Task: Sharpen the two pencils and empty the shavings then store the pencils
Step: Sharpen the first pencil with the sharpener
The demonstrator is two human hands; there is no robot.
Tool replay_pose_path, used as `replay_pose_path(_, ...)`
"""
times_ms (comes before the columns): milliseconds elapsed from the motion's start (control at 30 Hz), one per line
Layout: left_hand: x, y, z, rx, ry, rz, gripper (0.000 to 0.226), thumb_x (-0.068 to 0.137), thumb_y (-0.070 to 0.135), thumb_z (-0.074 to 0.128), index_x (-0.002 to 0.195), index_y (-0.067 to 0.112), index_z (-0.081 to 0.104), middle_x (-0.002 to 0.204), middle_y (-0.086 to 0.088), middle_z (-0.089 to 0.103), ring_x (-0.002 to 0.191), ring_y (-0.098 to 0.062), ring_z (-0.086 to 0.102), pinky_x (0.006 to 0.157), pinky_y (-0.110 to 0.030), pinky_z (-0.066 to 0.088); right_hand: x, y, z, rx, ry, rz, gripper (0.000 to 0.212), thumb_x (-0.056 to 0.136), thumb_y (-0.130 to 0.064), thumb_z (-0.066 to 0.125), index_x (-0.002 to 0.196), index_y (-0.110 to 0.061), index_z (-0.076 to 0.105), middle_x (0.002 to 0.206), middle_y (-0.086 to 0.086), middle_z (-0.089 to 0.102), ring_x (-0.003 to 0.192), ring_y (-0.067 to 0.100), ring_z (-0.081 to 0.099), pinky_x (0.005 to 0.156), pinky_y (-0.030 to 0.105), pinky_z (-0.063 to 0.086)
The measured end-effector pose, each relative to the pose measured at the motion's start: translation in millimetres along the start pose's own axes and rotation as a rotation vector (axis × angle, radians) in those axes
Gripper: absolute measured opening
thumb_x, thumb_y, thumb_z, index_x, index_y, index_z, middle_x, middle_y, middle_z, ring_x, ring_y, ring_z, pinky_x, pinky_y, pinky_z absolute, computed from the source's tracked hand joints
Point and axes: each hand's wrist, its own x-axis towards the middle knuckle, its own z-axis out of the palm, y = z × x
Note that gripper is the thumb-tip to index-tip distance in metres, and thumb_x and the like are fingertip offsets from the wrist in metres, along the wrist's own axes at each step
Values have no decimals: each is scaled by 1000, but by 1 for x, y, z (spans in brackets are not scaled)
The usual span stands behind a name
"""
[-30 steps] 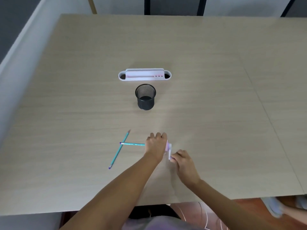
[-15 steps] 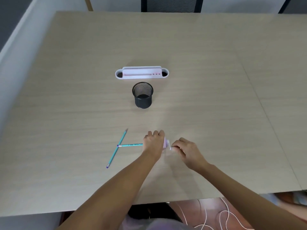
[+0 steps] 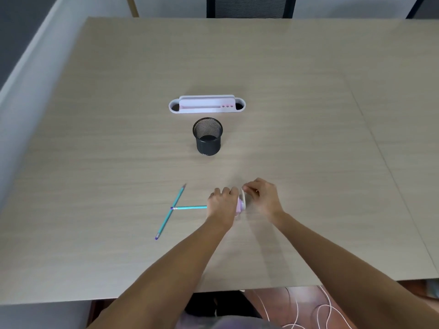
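My left hand (image 3: 222, 205) grips a small pink and white sharpener (image 3: 241, 204) on the table, covering most of it. A teal pencil (image 3: 190, 207) sticks out of it to the left, lying level. My right hand (image 3: 262, 197) pinches the white crank on the sharpener's right side, near the top of its turn. A second teal pencil (image 3: 170, 212) lies loose on the table at a slant, its point toward the far side, touching the eraser end of the first.
A black mesh cup (image 3: 208, 136) stands beyond my hands. Behind it is a white and pink pencil holder (image 3: 207, 105). A chair back (image 3: 249, 7) shows at the table's far edge. White cables (image 3: 297, 312) lie on the floor near me.
My right hand has swung from the near, low side of the sharpener up and away over its right side, turning the crank. My left hand and the pencils have stayed put.
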Motion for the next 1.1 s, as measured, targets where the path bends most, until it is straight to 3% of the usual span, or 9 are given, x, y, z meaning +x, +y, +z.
replay_pose_path(133,0,1,1,24,-18,2,42,76,11,70,112,13,49,103,-6,61,95,-28,56,67,-32,45,-16,14,11,-129,44,-118,19,79,6,64,92,-5,71,78,14,61,69,25,57,65,26,44)
replay_pose_path(300,0,3,1,10,-23,-24,40,76,8,69,110,14,49,103,-6,61,96,-29,56,67,-32,45,-15,17,24,-534,-55,-340,24,52,9,67,55,-13,58,58,2,57,57,20,54,58,23,38)
replay_pose_path(433,2,3,2,8,-34,-43,39,79,5,66,112,13,48,104,-6,60,97,-29,56,69,-33,45,-59,28,37,-309,-32,-280,17,65,7,73,71,-7,68,70,5,64,63,23,58,58,24,47)
replay_pose_path(600,0,1,2,35,-30,-16,44,75,7,70,112,12,47,103,-6,60,95,-28,56,66,-31,45,-87,23,28,-46,-18,-127,11,87,-2,59,79,-9,61,79,-3,48,68,6,40,65,11,30)
replay_pose_path(733,2,-1,3,29,-26,18,43,76,12,71,112,14,47,106,-6,60,97,-27,56,73,-32,47,-61,8,3,40,30,-130,13,93,-7,54,82,-9,62,78,-2,48,61,6,45,63,6,33)
replay_pose_path(800,2,-1,5,29,-41,31,49,73,12,75,113,14,47,106,-5,60,97,-27,56,75,-31,47,-33,3,-5,34,62,-121,15,93,-8,55,80,-5,62,72,5,50,56,13,45,58,12,32)
replay_pose_path(933,2,-1,5,15,-37,24,50,71,12,76,112,15,48,104,-4,61,95,-26,57,75,-32,47,4,13,0,-204,-204,-90,2,86,-10,55,85,-11,53,69,7,45,60,27,47,57,31,36)
replay_pose_path(1033,2,1,5,1,-34,4,44,72,10,73,109,15,49,102,-4,61,94,-27,57,71,-32,45,0,17,12,-600,-433,-46,19,88,-22,49,106,-18,50,92,9,59,84,33,61,64,34,42)
replay_pose_path(1100,2,3,5,-3,-21,-28,39,74,9,69,107,15,50,100,-5,62,93,-28,57,67,-32,42,-14,21,19,-643,-474,-47,26,90,-19,44,116,-21,51,101,10,61,92,33,61,71,34,45)
